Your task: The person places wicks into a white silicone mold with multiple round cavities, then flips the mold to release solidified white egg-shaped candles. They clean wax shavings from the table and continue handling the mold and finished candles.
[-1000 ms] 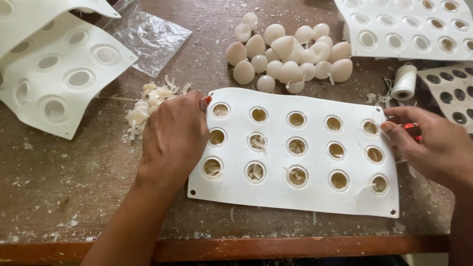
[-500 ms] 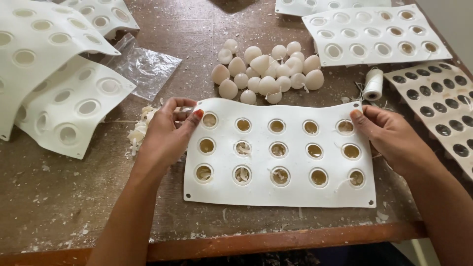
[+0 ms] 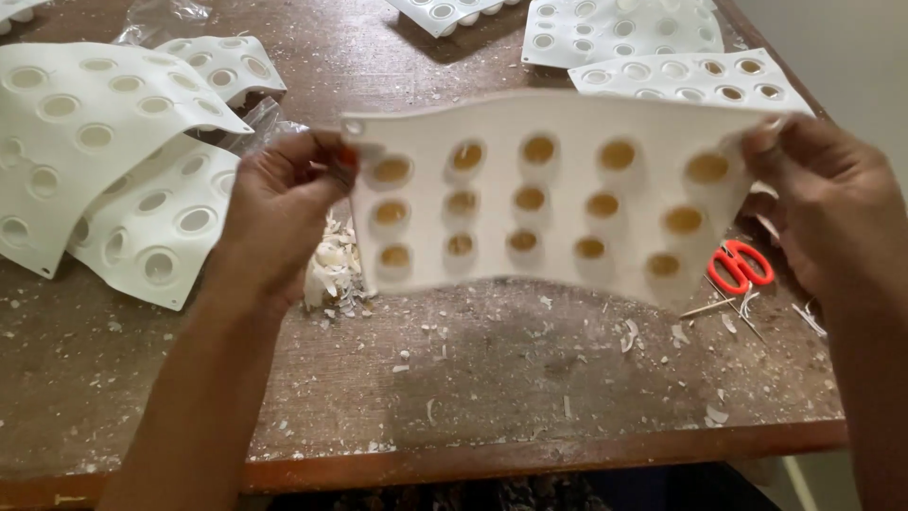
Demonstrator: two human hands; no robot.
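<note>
Both grips closed on the white mould sheet [image 3: 558, 194]: left hand [image 3: 279, 213] pinching its left edge, right hand [image 3: 828, 203] its right edge. Held up tilted above the counter [image 3: 492, 378], clear of it, three rows of round cavities showing amber. Below left, a heap of white shavings [image 3: 333, 274]; below right, red scissors [image 3: 740, 267]; more white moulds [image 3: 104, 161] around.

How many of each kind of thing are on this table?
Held mould: 1
Moulds lying on the table: 6
Red scissors: 1
Shavings pile: 1
Clear bag: 1
Total: 10
</note>
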